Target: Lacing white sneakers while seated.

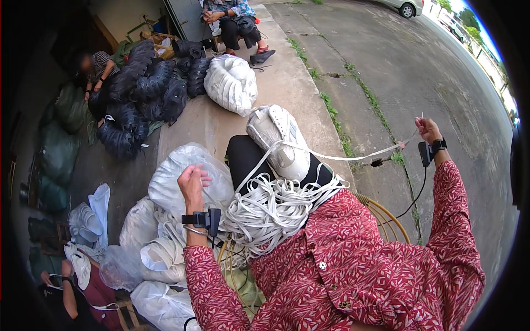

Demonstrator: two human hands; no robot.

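Note:
A white sneaker [280, 140] rests sole-down across my black-clad knees, toe toward me. One white shoelace [353, 158] runs from its upper out to my right hand [428, 130], raised at the right with fingers pinched on the lace near its end. My left hand [193, 186] hovers left of my lap, fingers curled; a thin pale strip shows just below them, but whether they grip it is unclear. A thick tangle of white shoelaces [276, 209] fills my lap, below the sneaker.
Clear bags of white shoes [187, 174] crowd my left side. A bundle of white shoes [231, 84] stands ahead, beside piled black shoe bundles [143, 77]. Several other people sit or bend nearby. A yellow-brown coiled frame [386, 212] is by my right hip.

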